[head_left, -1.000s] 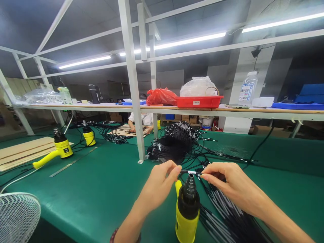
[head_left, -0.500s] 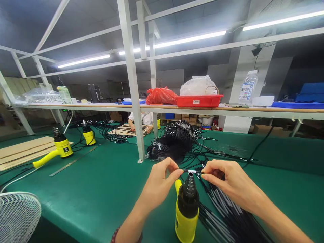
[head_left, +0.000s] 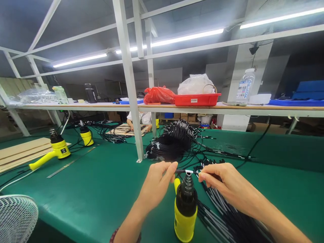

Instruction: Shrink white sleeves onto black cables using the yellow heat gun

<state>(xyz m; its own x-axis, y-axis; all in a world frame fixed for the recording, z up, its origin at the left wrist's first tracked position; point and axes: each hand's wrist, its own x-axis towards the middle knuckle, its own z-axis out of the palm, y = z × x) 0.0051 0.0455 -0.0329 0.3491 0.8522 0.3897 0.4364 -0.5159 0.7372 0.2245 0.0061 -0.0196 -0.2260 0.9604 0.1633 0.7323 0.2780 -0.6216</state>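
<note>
A thin black cable (head_left: 180, 171) with a white sleeve (head_left: 189, 171) is stretched level between my two hands. My left hand (head_left: 159, 179) pinches its left end between thumb and fingers. On the other side of the sleeve, my right hand (head_left: 222, 175) pinches the cable too. Directly beneath the white sleeve stands a yellow heat gun (head_left: 186, 216), upright, its stepped metal nozzle pointing up at the cable. Whether nozzle and sleeve touch, I cannot tell. A bundle of black and grey cables (head_left: 220, 202) lies under and beside my right hand.
Behind my hands sits a coiled heap of black cables (head_left: 169, 146) beside a white shelf post (head_left: 131, 87). Two more heat guns, a yellow one (head_left: 60, 148) and another (head_left: 86, 135), stand at left near wooden boards (head_left: 22, 152). A white mesh fan guard (head_left: 17, 216) is front left. A co-worker's hands (head_left: 148, 128) are across the table.
My left hand has shifted slightly left and its fingers have changed their hold, so they look more closed. The cable with its white sleeve remains over the nozzle. The view has turned slightly.
</note>
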